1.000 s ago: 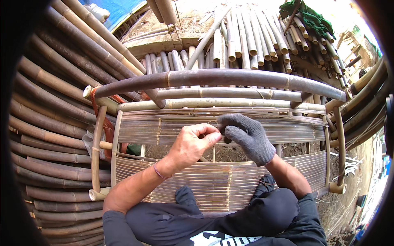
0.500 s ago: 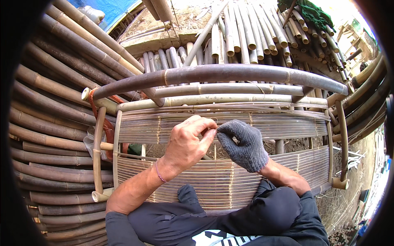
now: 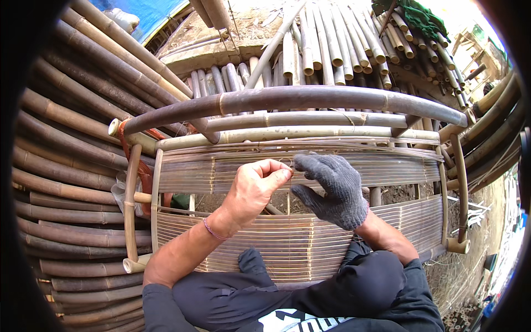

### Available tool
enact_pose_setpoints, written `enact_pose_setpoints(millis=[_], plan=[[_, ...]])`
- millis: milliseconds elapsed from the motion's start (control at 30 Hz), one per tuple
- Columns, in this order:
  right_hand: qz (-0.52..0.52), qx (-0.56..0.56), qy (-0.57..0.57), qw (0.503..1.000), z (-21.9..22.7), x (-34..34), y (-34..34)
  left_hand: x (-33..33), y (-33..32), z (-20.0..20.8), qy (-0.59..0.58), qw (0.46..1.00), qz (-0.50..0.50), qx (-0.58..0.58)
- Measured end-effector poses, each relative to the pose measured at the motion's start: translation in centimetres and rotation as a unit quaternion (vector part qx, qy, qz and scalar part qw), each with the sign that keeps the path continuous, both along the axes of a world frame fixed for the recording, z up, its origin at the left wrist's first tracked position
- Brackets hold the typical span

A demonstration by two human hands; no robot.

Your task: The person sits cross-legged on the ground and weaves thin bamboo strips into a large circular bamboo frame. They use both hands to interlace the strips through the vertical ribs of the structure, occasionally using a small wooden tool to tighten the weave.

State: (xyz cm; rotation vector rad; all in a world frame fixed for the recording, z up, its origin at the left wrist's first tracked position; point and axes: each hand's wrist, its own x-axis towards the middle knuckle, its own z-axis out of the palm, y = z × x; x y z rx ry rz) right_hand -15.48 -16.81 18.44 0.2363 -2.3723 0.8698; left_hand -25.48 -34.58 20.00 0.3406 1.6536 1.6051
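Observation:
My bare left hand [image 3: 251,188] pinches a thin strand [image 3: 289,200] between thumb and forefinger; its exact material is too fine to tell. Close by on the right, my right hand [image 3: 334,193] in a dark grey knitted glove has thumb and fingers apart, with nothing visible between them. Both hands are above a gap in a bamboo bench frame [image 3: 310,98]. Beyond the gap lies one panel of thin bamboo slats [image 3: 387,169]; nearer me is a second slatted panel [image 3: 276,238], crossed by pale lashings. I sit with folded legs at its near side.
Thick dark bamboo poles [image 3: 83,232] are stacked along the left. Cut bamboo lengths [image 3: 332,50] lie in a pile at the far side. Red-orange strapping [image 3: 142,182] hangs at the frame's left end. A green cloth [image 3: 420,19] rests on the far right poles.
My right hand has opened, its thumb and fingers parting and drawing slightly away from the left fingertips. The left hand keeps its pinch in nearly the same place.

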Motion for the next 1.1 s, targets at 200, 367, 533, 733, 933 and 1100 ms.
enact_pose_setpoints(millis=[200,367,533,733,933,1100], plan=[[-0.054,0.101,0.034,0.993,-1.2,-0.5,1.2,-1.1,-0.9,0.1,0.432,0.896,-0.022,-0.102],[0.008,0.069,0.061,0.996,-0.9,-0.6,1.0,-2.0,-1.9,1.1,-0.176,0.984,-0.015,0.036],[0.028,0.082,0.048,0.995,0.2,-1.1,0.7,0.2,-0.2,0.1,-0.111,0.99,-0.048,0.071],[0.061,-0.462,-0.201,0.862,-0.1,-0.5,0.1,-0.2,0.0,0.0,0.135,0.99,-0.05,-0.012],[0.039,-0.261,-0.153,0.952,-1.2,-0.4,-0.8,-0.4,0.2,-0.3,0.273,0.962,0.019,-0.02],[0.025,-0.216,-0.104,0.97,-1.5,-0.6,-0.5,-1.0,-0.4,-0.6,0.297,0.953,0.044,-0.041]])
